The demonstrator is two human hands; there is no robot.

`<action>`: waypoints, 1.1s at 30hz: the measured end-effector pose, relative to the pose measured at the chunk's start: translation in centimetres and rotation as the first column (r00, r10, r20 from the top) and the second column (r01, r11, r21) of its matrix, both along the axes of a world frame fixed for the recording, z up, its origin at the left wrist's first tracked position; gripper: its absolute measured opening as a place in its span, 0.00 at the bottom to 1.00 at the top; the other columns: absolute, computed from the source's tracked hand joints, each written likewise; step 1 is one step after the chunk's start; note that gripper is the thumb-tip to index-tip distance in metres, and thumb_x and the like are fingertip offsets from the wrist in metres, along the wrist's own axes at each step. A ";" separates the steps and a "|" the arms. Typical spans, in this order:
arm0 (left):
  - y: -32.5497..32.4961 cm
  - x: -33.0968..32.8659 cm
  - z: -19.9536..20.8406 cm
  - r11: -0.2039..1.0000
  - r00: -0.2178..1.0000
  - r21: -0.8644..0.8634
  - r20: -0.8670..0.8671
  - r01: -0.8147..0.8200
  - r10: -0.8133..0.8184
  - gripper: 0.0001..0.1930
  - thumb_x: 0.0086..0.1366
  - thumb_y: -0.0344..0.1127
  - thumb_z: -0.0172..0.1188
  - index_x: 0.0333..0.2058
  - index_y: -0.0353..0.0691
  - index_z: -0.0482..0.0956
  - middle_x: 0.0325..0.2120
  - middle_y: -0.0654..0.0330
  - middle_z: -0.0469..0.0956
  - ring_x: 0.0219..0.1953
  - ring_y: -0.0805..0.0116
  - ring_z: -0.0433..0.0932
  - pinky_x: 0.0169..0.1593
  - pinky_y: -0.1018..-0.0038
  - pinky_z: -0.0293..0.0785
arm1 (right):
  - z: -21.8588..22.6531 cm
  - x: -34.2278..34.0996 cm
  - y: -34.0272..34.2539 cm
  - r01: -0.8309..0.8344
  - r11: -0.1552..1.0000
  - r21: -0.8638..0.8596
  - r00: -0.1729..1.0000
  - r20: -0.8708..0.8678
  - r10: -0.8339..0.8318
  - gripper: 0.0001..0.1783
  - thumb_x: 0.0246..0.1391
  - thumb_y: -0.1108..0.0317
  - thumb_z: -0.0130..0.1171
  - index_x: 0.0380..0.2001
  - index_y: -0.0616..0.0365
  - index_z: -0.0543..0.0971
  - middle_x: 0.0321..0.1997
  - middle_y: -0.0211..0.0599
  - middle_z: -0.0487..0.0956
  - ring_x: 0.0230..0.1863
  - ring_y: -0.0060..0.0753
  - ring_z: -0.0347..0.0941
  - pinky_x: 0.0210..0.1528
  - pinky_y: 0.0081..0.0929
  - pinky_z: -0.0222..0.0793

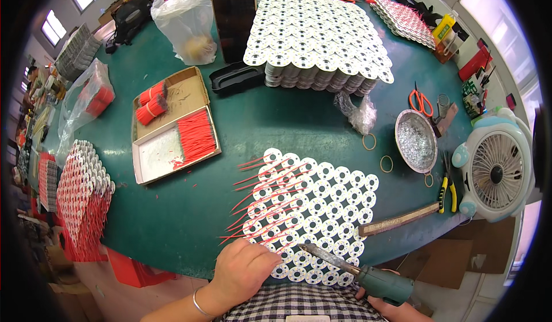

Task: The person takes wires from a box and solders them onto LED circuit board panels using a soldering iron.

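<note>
A panel of round white circuit boards (329, 209), each with a dark centre, lies flat at the table's near edge. Thin red wires (253, 191) stick out leftward from its left columns. My left hand (244, 269) is closed in a pinch at the panel's lower left, on what looks like a red wire; its fingertips are partly hidden. In my right hand (376, 306), mostly hidden behind the green handle, is a soldering iron (382, 284). Its dark tip points left, over the panel's lower rows, close to my left fingertips.
A cardboard box (214, 149) of cut red wires stands left. Stacked white board panels (316, 35) rise at the back. Rightward are a metal bowl (416, 141), scissors (421, 102), pliers (447, 190), a long narrow bar (399, 220) and a fan (497, 170). Wired panels (86, 190) hang over the left edge.
</note>
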State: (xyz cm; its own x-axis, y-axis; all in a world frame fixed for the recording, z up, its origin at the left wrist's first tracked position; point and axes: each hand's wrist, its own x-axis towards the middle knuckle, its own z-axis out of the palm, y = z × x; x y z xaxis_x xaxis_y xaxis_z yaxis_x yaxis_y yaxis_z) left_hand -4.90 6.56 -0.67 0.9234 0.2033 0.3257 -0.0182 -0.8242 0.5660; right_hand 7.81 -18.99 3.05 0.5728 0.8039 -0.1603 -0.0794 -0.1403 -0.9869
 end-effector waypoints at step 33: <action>0.3 -0.2 -0.7 0.996 0.998 0.080 0.046 0.029 -0.033 0.07 0.44 0.31 0.57 0.25 0.44 0.78 0.20 0.68 0.71 0.23 0.70 0.68 0.24 0.75 0.65 | -1.5 -1.8 -3.6 0.005 0.968 -0.253 0.994 -0.103 -0.032 0.23 0.49 0.58 0.57 0.43 0.64 0.69 0.26 0.35 0.75 0.23 0.25 0.73 0.27 0.23 0.71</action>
